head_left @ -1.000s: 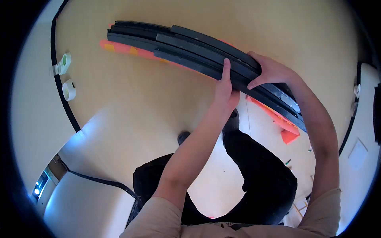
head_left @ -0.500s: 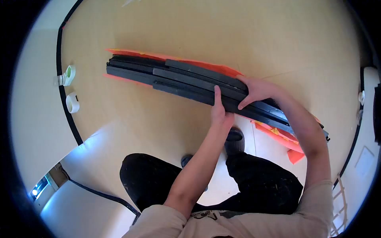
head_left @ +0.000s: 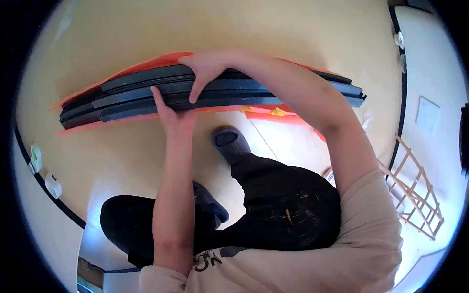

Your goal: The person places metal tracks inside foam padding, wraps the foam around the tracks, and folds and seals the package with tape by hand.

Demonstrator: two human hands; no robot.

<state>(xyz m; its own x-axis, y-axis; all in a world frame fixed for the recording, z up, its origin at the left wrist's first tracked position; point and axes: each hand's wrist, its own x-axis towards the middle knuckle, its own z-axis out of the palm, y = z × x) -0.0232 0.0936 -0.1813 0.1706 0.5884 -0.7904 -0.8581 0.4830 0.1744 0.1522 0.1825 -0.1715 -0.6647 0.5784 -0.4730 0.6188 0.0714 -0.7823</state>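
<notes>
A long bundle of dark grey and black strips [head_left: 132,93] lies across the upper part of the head view, with an orange sheet [head_left: 161,60] behind and under it. My left hand [head_left: 176,117] grips the near edge of the bundle, its thumb up over the strips and its other fingers hidden beneath. Just to the right, my right hand [head_left: 207,68] clasps the bundle from the far side, thumb on top and fingers mostly out of sight. Several strips lie side by side, their ends uneven at the left.
Beneath is a pale wood-coloured floor [head_left: 273,29]. Two white roll-like items [head_left: 53,185] stand by the black skirting strip at the left. A thin wooden lattice frame [head_left: 415,190] leans at the right. My shoes [head_left: 229,143] are below the bundle.
The view has turned, and the bundle with both hands now sits further left in it, its left end lower than before. Both hands keep their hold. More of the lattice frame shows.
</notes>
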